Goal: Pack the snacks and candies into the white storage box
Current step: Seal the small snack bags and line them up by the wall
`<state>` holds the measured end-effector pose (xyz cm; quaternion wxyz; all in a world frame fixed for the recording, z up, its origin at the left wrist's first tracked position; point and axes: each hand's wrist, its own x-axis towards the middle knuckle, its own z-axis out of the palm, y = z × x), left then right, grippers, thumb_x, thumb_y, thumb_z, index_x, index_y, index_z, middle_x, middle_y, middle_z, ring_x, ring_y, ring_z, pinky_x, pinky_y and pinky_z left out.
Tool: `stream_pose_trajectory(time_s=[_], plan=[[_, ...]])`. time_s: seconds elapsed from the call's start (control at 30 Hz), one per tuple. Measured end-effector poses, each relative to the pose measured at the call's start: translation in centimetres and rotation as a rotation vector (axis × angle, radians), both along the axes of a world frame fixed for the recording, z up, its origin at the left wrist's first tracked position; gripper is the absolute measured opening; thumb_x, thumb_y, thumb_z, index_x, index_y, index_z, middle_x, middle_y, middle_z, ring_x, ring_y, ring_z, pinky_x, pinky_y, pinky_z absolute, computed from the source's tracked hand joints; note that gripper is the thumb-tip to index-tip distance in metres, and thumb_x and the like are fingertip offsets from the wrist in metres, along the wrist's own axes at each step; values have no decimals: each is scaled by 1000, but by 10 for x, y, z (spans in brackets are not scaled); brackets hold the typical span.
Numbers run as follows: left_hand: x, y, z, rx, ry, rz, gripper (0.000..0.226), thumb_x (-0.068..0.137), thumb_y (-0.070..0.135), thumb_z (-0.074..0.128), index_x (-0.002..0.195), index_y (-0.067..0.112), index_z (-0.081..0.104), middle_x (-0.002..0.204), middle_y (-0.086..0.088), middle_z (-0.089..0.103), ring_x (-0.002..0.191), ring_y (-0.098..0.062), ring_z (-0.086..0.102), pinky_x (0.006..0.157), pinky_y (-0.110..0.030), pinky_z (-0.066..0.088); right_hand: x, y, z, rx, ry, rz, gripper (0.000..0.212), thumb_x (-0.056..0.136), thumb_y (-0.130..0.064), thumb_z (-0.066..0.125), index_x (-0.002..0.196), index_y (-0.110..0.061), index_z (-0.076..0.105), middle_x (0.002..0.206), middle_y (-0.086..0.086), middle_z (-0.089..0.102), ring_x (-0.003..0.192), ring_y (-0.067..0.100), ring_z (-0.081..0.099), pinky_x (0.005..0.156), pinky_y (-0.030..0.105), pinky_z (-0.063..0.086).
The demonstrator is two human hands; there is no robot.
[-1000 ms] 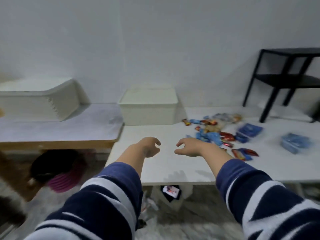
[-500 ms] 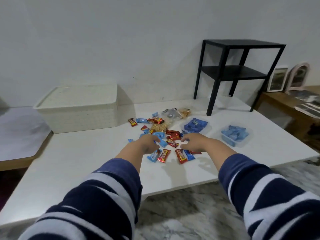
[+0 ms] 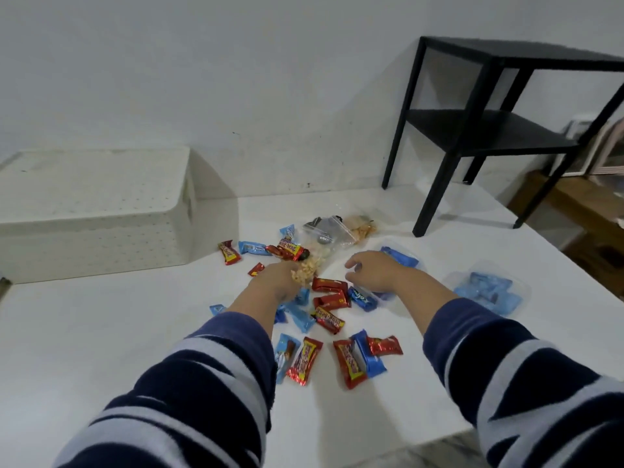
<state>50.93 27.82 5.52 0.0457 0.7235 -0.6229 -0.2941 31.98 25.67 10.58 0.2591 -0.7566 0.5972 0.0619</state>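
White wall and a white desk (image 3: 101, 349) fill the view, with a black side table (image 3: 489, 130) standing at the desk's far right. Against the wall on the left sits the white storage box (image 3: 94, 214), and its lid looks shut; if it is, anything carried over will have nowhere to go until a hand is freed to open it. The snacks and candies (image 3: 329, 319) lie scattered in the middle of the desk, well apart from the box, so an overfull scoop could shed pieces on the way. A clear tub of blue sweets (image 3: 486, 293) rests near the right edge, where a sweeping forearm might knock it off. The left hand (image 3: 280, 278) is curled around a clear bag of pale snacks (image 3: 305, 273), which may crush if squeezed. The right hand (image 3: 374, 273) hovers half-open over the wrappers, holding nothing I can make out.
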Motion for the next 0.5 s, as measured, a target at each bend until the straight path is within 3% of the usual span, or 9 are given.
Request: stream_pose_trajectory(time_s=[0.1,0.3,0.5], plan=[[4,-27,-24,9,11,10,43,95,26,48,138,26,43,135,-8,54,118,-27,54,98,-39,47,16,-44,-11,-15,1,24,43,97,-29,50,138,-15,48,145,7,45,132,23,44,108,32,35],[3,-52,-63,-69,-7,141,67,84,56,59,142,30,37,143,-3,37,126,-28,45,96,-45,47,45,-112,-39,-62,12,57,43,96,-14,48,139,-10,46,142,11,48,128,30,47,101,32,40],[2,-66,-85,-212,-71,198,81,71,66,66,138,28,38,142,0,35,124,-25,45,98,-43,44,54,-155,-69,-50,28,-59,41,96,-11,42,137,-8,49,139,12,52,122,30,52,99,35,46]])
